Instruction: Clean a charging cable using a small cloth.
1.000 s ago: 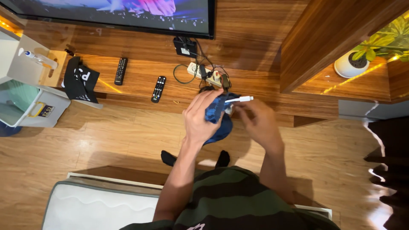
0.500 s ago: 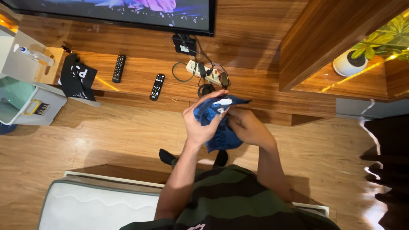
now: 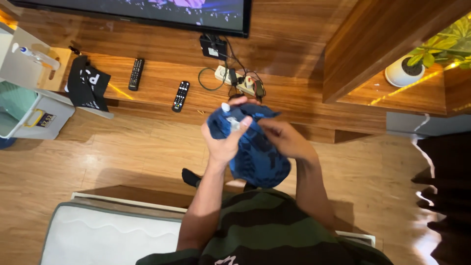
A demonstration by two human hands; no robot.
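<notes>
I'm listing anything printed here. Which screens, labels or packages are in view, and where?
Screen: top edge, wide, black frame, purple picture.
Label: left, on the grey bin, small, yellow and dark.
Black bag: on the wooden shelf, white print.

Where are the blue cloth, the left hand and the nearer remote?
blue cloth (image 3: 260, 157), head view, lower hanging part.
left hand (image 3: 223, 142), head view, back of the hand.
nearer remote (image 3: 180, 96), head view, middle of its button face.
</notes>
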